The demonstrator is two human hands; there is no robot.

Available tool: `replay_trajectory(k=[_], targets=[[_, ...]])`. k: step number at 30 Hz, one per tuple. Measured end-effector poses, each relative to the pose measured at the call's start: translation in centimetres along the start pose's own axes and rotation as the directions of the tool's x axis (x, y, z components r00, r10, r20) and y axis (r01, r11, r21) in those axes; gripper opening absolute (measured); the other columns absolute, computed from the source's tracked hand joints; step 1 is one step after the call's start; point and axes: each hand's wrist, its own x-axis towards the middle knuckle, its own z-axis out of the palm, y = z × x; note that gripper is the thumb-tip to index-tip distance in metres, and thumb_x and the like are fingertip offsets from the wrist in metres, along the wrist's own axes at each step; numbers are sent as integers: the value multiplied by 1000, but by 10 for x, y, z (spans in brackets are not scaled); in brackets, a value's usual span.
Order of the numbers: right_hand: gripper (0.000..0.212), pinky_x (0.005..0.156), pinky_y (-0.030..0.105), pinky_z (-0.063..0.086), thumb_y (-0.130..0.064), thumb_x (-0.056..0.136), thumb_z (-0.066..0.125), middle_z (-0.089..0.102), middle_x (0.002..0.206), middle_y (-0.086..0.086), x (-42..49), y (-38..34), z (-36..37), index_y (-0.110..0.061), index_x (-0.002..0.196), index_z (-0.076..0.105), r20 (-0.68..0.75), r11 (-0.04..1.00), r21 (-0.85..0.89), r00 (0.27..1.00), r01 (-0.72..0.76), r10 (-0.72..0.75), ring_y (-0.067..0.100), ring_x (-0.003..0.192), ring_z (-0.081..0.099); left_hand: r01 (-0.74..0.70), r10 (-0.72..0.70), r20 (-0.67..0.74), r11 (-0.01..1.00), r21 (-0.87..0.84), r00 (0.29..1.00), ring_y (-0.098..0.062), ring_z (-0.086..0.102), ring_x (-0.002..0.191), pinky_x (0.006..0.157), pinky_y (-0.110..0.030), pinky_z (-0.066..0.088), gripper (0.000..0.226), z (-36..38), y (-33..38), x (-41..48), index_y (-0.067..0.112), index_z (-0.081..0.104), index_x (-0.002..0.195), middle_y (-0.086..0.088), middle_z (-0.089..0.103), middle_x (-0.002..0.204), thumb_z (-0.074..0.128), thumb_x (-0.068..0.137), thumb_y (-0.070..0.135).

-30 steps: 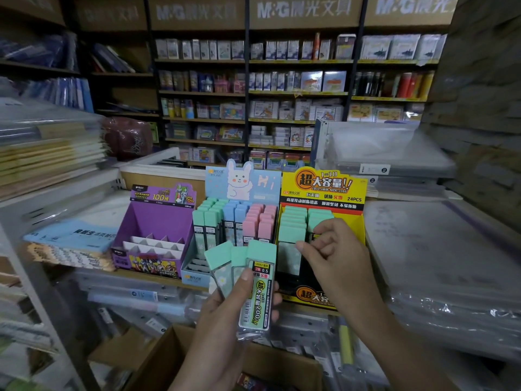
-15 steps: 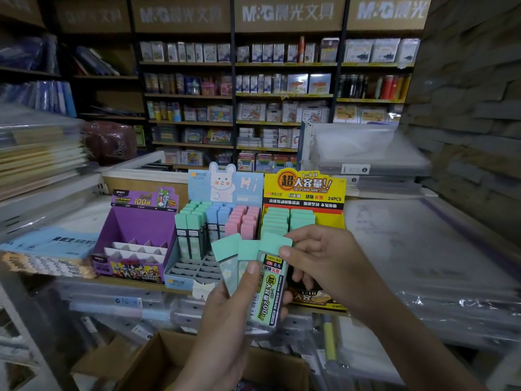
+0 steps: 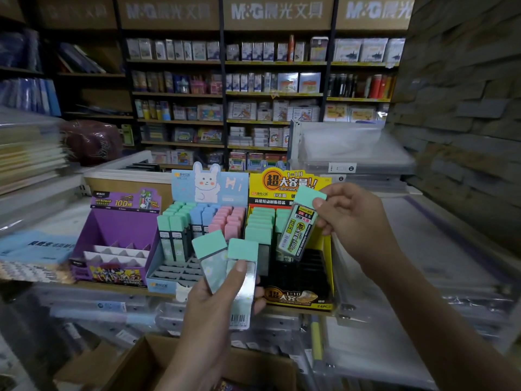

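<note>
- Head view: most of the left hand (image 3: 214, 306) at 6 o'clock was hidden behind the two cases (image 3: 242, 266) it gripped. Only its thumb showed, pressed on the front of the right-hand one.
- The print on those two was too blurred to read, apart from a barcode at the lower end.
- The carton (image 3: 135, 362) at 7 o'clock was cut off by the bottom edge.
- The held things and the right hand (image 3: 352, 221) covered part of the yellow box (image 3: 282, 182) and its rows of mint caps.
- The right hand, at 3 o'clock, pinched the lead case (image 3: 298, 230) by its cap between thumb and fingertips.
- That case hung tilted in the air in front of the yellow box, its cap towards 1 o'clock. It was up and to the right of the left hand's pair and apart from them.
- It had a clear body, a flat mint-green cap and a yellow-and-green label marked "2B 0.5".
- The blue box (image 3: 208, 182) with a rabbit stood at 9 o'clock of the yellow one, and the purple box (image 3: 118, 230) beyond it.
</note>
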Motion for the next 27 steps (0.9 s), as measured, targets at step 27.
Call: replay_trajectory(k=[27], targets=[[10, 65, 34, 62, -7, 91, 70, 71, 77, 10, 4, 38, 7, -14, 97, 71, 103, 979, -194, 994, 60, -40, 21, 68, 70, 27, -28, -14, 997, -65, 1000, -34, 75, 74, 62, -37, 61, 42, -15, -7, 16, 4, 73, 110, -27, 74, 92, 73, 70, 20]])
